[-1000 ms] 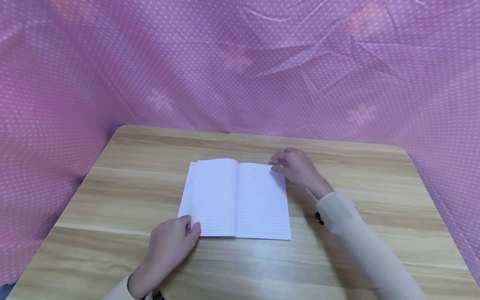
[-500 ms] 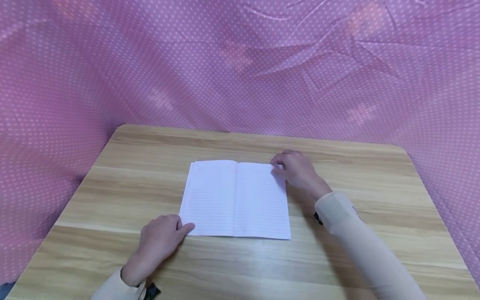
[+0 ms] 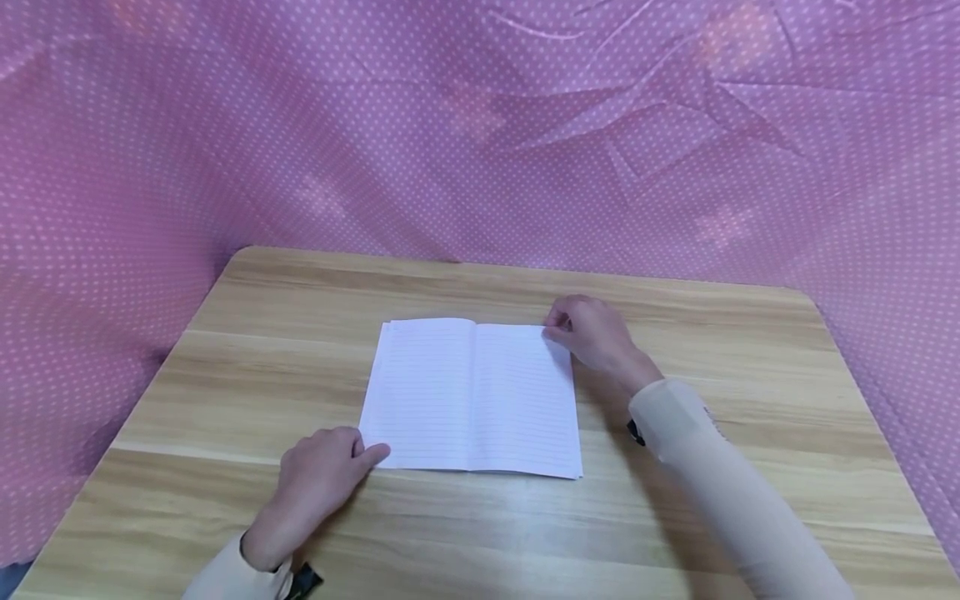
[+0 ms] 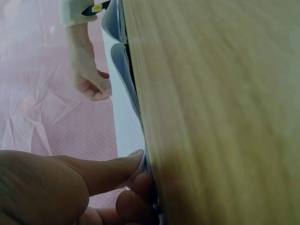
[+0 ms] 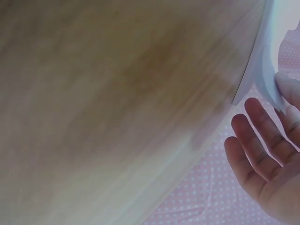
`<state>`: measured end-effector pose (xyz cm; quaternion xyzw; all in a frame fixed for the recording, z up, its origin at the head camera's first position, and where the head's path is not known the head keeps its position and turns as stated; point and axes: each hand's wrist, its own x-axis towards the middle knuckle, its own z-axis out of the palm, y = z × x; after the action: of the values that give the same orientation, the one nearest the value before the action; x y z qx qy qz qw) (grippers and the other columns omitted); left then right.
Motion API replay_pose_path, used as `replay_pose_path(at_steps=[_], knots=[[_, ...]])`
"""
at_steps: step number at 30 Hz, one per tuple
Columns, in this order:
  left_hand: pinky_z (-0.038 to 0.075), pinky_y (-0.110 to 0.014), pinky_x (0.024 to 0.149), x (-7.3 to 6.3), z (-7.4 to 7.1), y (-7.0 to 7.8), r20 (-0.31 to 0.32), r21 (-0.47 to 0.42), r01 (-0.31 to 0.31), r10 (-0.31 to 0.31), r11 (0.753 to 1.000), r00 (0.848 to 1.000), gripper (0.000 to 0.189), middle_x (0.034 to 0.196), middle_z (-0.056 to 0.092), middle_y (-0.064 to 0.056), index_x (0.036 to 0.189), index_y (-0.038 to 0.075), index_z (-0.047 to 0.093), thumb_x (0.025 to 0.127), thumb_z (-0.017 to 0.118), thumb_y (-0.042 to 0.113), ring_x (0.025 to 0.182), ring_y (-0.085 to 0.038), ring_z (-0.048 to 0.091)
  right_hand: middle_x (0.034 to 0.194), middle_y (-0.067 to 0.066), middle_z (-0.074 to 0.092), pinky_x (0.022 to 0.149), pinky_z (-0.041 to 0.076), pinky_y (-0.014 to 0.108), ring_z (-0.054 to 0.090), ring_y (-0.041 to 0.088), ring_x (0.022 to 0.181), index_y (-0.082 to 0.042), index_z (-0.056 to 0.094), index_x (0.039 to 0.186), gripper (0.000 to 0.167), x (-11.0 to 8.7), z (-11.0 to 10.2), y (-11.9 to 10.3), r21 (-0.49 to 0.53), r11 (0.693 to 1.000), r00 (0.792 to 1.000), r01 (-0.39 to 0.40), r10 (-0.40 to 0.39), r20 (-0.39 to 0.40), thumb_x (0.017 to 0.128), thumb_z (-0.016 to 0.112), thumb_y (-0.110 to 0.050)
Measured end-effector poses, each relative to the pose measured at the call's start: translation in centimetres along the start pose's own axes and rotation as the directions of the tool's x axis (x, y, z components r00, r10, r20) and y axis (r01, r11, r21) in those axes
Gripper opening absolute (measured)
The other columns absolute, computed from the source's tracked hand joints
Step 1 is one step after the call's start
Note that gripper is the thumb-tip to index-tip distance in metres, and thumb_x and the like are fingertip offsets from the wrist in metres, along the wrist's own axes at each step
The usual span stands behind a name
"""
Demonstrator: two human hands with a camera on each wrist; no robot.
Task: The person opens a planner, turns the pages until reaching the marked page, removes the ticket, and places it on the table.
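Note:
A notebook with lined white pages lies open on the wooden table, its fold running toward the person. My left hand holds the near left corner, thumb on top of the page; in the left wrist view the left thumb presses the paper while the fingers curl at the edge beneath. At the far right corner, my right hand pinches a page between thumb and forefinger. The right wrist view shows that page corner bent up from the sheets below, with the other fingers spread loosely.
The wooden table extends around the notebook on all sides. A pink dotted cloth hangs behind the table and along both sides. Light sleeves and dark wrist straps cover the forearms.
The left-hand page, earlier curved and offset, now lies flatter. My left hand has shifted slightly left to the corner. The right thumb and forefinger have closed on the far right page corner.

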<state>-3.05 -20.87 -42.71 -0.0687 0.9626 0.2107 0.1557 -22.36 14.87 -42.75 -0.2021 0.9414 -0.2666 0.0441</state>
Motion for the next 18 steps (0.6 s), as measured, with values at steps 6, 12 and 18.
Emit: replay_pose_path(at_steps=[6,12,18], knots=[[0.037,-0.037,0.059,0.1,0.0,-0.1,-0.005,0.010,-0.001,0.001,1.000,1.000,0.044,0.066,0.052,0.000,0.073,0.014,0.058,0.103,0.074,0.042,0.061,-0.020,0.050,0.099,0.004,0.075,0.082,0.057,0.044,0.069,0.024,0.088,-0.012,0.080,0.100,0.006,0.0,-0.1,0.2,-0.037,0.993,0.990,0.110,-0.113,-0.089,0.100,0.082,-0.017],[0.037,-0.037,0.060,0.1,-0.2,-0.1,-0.001,0.020,0.005,-0.005,1.000,1.000,0.043,0.067,0.052,0.000,0.074,0.014,0.059,0.102,0.075,0.041,0.062,-0.021,0.050,0.101,0.010,0.077,0.082,0.060,0.049,0.072,0.030,0.089,-0.008,0.081,0.099,0.008,0.5,-0.4,0.1,-0.128,0.941,0.921,0.314,-0.335,-0.200,0.097,0.084,-0.014],[0.038,-0.040,0.062,0.2,-0.3,0.2,-0.021,0.045,-0.006,0.006,0.999,1.000,0.042,0.066,0.052,0.000,0.073,0.015,0.058,0.100,0.079,0.039,0.062,-0.022,0.051,0.079,0.000,0.067,0.066,0.048,0.038,0.058,0.020,0.071,-0.012,0.081,0.099,0.008,0.9,-1.0,-1.7,0.111,0.974,0.972,0.196,-0.179,-0.150,0.101,0.080,-0.020]])
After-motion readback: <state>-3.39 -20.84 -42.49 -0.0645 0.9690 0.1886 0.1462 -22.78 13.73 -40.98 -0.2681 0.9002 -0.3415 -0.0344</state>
